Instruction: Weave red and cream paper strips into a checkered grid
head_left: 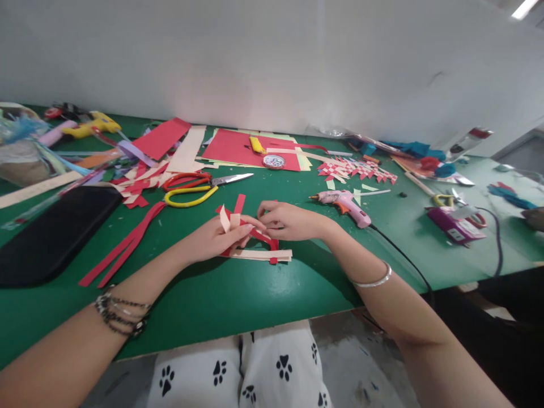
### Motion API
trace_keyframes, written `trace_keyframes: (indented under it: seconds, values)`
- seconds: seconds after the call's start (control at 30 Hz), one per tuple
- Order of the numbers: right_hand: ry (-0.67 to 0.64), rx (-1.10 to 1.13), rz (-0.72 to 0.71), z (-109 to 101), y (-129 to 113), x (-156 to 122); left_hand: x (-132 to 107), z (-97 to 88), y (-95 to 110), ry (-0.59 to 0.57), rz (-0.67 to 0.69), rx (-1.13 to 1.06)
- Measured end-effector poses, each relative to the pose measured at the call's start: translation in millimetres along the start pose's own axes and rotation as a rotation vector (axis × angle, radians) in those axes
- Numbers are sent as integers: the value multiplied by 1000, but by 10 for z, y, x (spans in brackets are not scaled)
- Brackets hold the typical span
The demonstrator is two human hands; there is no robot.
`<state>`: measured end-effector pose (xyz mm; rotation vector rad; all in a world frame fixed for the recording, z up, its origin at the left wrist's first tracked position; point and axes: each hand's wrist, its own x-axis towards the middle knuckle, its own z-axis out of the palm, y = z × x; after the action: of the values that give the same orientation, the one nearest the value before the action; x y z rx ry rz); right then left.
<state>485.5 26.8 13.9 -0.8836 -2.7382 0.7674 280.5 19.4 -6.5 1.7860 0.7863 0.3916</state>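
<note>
Red and cream paper strips (pixel 260 255), crossing one another, lie low over the green table in front of me. My left hand (pixel 212 235) is closed on them from the left, with strip ends poking up between and past its fingers. From the right, my right hand (pixel 293 220) pinches at the same strips, its fingertips close to those of my left; the exact spot it grips is partly hidden. Beyond my left hand lie scissors (pixel 204 186) with one red and one yellow handle. A pink glue gun (pixel 346 205) rests right of my right hand.
Loose red strips (pixel 131 243) and a black flat case (pixel 63 232) lie left. Coloured paper sheets (pixel 225 148), a yellow cutter (pixel 257 145) and woven paper pieces (pixel 357 169) are at the back. A purple power socket (pixel 455 225) stands right, near the glue gun's cord (pixel 402 255).
</note>
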Motion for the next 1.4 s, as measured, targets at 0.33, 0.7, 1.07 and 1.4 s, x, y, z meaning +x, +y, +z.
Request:
trace_keyframes:
  seconds: [0.33,0.7,1.07,1.4]
  values:
    - [18,11,50,-98,4,-97,-19,16,14,23,-26,90]
    - [-89,-98,368,-198,69,-405,-21,20,24,4,-43,106]
    - [-133,-71,314,-135,-18,-310,-9,23,-12,-11,-36,203]
    - [-109,-54,269,-100,-20,-282,13,19,83,25,67,496]
